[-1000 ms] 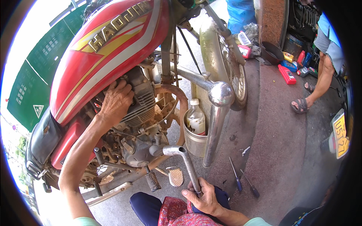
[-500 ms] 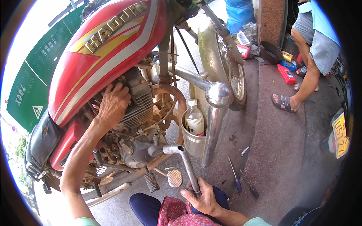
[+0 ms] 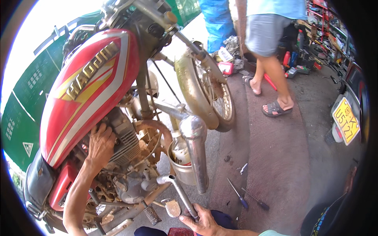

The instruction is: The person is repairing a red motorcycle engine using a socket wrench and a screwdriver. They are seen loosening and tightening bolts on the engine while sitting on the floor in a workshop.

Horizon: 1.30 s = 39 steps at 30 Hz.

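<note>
Motorcycle (image 3: 122, 122) on the left of the scene, red fuel tank (image 3: 90, 90) above the finned engine (image 3: 128, 147), front wheel (image 3: 226, 96) on the far side. Left hand (image 3: 101, 145) up against the left of the engine, just under the tank, back of the hand upward, fingers bent and close together; tips partly hidden, so cannot tell whether clamped on anything. Right hand (image 3: 202, 222) at the near centre, fingers wrapped around the near end of a bent metal lever (image 3: 182, 194), thumb along its left side. Far end of the lever bent left, near the lower engine; cannot tell whether joined to it. Textured pedal (image 3: 172, 207) just left of the lever. Farther off, bottle (image 3: 181, 153) upright in a pale round holder (image 3: 183, 173), beside a thick chrome bar (image 3: 199, 161). To the right, on the ground, two screwdrivers (image 3: 243, 202) with dark handles toward the near side. Far right of centre, another person (image 3: 265, 35) in grey shorts and dark sandals.
</note>
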Available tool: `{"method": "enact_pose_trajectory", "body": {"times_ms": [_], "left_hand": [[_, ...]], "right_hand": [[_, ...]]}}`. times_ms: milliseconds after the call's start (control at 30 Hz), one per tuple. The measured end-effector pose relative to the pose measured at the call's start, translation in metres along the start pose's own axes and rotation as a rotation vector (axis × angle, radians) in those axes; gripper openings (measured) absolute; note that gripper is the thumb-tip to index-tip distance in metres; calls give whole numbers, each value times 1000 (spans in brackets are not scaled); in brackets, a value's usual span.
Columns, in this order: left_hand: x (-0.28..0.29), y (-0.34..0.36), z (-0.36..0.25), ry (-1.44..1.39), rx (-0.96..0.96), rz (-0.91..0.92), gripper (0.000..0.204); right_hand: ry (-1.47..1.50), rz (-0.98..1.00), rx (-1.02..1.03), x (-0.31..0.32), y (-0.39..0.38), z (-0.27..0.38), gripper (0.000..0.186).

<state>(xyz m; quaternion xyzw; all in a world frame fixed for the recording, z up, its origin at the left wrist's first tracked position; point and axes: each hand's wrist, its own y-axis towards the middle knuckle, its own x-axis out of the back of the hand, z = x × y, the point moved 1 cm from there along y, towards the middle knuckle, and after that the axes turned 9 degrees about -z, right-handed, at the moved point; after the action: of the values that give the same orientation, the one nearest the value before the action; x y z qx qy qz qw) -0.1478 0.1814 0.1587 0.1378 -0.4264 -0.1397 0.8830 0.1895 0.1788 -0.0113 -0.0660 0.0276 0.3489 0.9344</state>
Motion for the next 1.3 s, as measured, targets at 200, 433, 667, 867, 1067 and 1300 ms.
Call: {"method": "enact_pose_trajectory", "body": {"times_ms": [200,433,667,867,1067,1300], "left_hand": [[6,-2,-2,-45,67,-29,10],[5,3,4,-46,-33,28,11],[6,0,3,-45,-19,45,12],[3,4,3,-28,-10,91,9],[5,-1,3,-44,-46,12,15],[5,6,1,-72,34,-4,19]], "right_hand": [[18,-22,-70,-2,-2,-2,36],[-41,-21,-45,-1,-1,-3,33],[59,4,-60,-1,-6,-7,31],[-1,-21,-43,1,-6,-5,33],[-15,-22,-36,3,-5,-2,37],[-16,-55,44,5,-4,0,37]]}}
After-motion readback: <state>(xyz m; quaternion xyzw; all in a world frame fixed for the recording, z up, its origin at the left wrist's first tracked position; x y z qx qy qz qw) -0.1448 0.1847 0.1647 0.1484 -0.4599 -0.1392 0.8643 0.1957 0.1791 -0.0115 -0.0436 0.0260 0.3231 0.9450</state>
